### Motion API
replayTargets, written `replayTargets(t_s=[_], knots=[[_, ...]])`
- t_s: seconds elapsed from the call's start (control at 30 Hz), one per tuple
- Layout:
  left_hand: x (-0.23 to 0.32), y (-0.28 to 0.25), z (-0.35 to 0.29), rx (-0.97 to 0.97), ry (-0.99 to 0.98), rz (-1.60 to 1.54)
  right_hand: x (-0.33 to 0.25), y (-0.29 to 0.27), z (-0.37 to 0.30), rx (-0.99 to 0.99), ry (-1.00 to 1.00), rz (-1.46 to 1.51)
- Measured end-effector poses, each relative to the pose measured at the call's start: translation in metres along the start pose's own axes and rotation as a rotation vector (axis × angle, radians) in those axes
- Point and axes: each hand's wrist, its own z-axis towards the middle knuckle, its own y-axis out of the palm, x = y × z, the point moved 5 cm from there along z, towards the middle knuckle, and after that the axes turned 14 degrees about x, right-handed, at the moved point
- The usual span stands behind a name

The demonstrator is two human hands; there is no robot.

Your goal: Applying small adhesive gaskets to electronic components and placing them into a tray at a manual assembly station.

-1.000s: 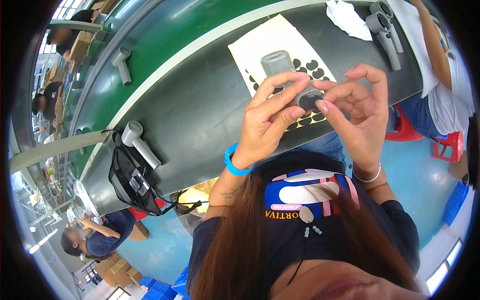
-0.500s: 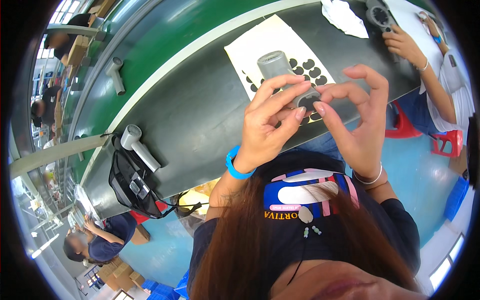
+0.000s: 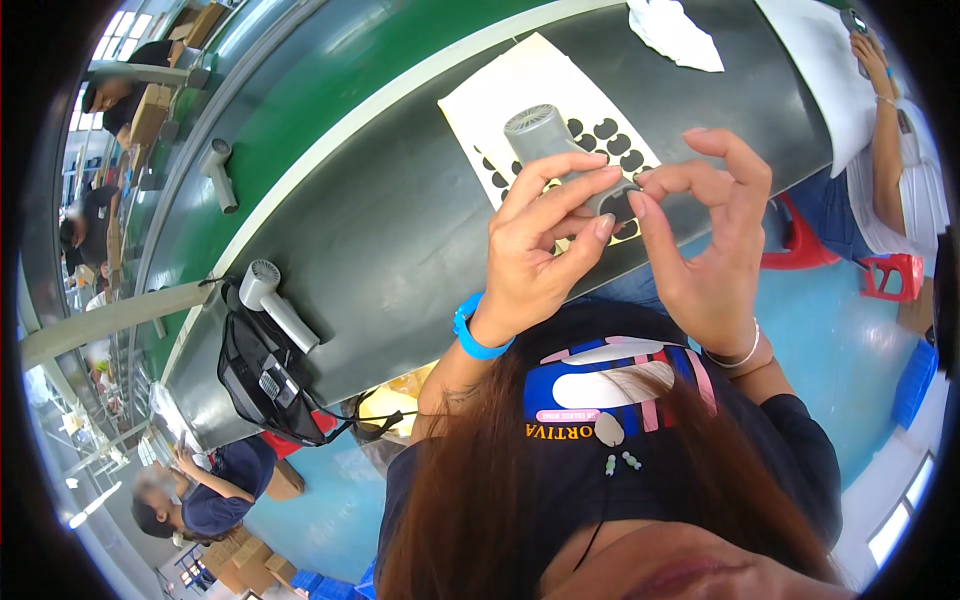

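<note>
Hands meet above a dark worktop in the head view, fingertips pinching a small dark round piece between them. The left hand, a blue wristband on its wrist, curls its thumb and forefinger onto the piece from the left; the right hand, wearing a thin bracelet, closes thumb and forefinger on it from the right, its other fingers spread upward. The piece sits right at the lower end of a grey hair dryer, whose vented round end faces up; whether either hand also grips the dryer's handle cannot be told.

Under the dryer lies a pale rectangular sheet carrying rows of black oval stickers, one corner pointing toward the green conveyor belt. A white crumpled cloth rests beyond the sheet, and a large white sheet lies at the far right, beside another person's arm.

Along the near edge of the worktop, well left of the hands, a white hair dryer rests against a black bag hanging over the edge. Another grey dryer lies on the belt. Bare dark surface stretches between the bag and the hands. Blue floor and red stools show at the right.
</note>
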Motion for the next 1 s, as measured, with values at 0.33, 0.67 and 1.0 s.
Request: replayTargets(t_s=[0.33,0.67,1.0], knots=[[-0.001,-0.009,0.001,0.034,-0.049,-0.122,0.008,-0.005,0.018,0.003,-0.066,-0.309],[0.002,-0.030,0.006,0.075,-0.153,-0.258,0.033,0.071,0.006,-0.432,0.004,0.130],[0.003,-0.047,0.009,0.279,-0.238,-0.239,0.022,0.100,0.005,-0.574,-0.020,0.166]])
